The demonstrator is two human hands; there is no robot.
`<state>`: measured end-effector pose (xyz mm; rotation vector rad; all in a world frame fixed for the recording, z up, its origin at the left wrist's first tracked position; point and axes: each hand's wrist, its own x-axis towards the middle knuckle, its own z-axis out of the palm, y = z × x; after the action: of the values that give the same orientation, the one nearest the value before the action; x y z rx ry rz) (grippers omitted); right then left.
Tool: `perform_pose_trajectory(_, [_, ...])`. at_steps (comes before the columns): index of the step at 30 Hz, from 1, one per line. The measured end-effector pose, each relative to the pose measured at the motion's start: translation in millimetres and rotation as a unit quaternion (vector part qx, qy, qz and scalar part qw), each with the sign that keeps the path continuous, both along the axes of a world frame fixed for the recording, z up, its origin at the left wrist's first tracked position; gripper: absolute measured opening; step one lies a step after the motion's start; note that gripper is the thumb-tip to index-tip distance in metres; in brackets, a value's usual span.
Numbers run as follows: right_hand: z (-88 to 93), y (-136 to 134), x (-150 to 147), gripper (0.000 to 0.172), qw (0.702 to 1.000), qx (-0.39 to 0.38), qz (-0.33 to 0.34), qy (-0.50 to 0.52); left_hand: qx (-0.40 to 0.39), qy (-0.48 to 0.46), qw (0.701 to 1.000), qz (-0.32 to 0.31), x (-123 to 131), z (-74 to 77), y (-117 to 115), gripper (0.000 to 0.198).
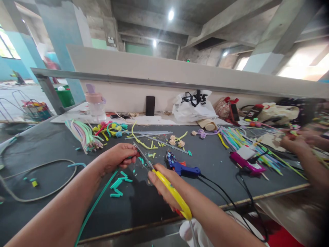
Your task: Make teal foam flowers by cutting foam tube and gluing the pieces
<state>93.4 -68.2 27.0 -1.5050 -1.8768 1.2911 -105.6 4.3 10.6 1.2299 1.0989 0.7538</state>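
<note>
My right hand (pixel 167 185) is wrapped round a pair of scissors with a yellow handle (pixel 173 192). The long metal blades point up and left, their tips by the fingers of my left hand (pixel 123 155). Those fingers are pinched closed on a teal fuzzy stem (pixel 99 200), whose long tail runs down past my forearm to the table's front edge. Something small and red shows at the left fingertips, too small to name. Short cut teal pieces (pixel 117 187) lie on the dark table just below my left hand.
A blue glue gun (pixel 183 168) lies right of the scissors, its cord crossing the front edge. Behind are yellow stems (pixel 140 137), a stem bundle (pixel 83 135), a bottle (pixel 95 103) and a phone (pixel 150 105). At right, a co-worker's hands (pixel 295 139) work near a magenta glue gun (pixel 246 164).
</note>
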Motion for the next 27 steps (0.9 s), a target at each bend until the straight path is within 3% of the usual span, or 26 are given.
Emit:
perform_pose_trajectory(10, [-4.8, 8, 6, 0.029, 1.000, -0.022, 0.003, -0.003, 0.006, 0.017, 1.000, 0.015, -1, 2.9, 0, 0.025])
perform_pose_trajectory(16, [5.9, 2, 5, 0.030, 0.999, -0.050, -0.013, 0.012, 0.017, 0.013, 1.000, 0.018, 0, 4.2, 0, 0.025])
perform_pose_trajectory(27, [3.4, -4, 1, 0.024, 0.997, 0.054, 0.003, -0.063, 0.034, -0.001, 0.999, 0.019, 0, 2.4, -2, 0.023])
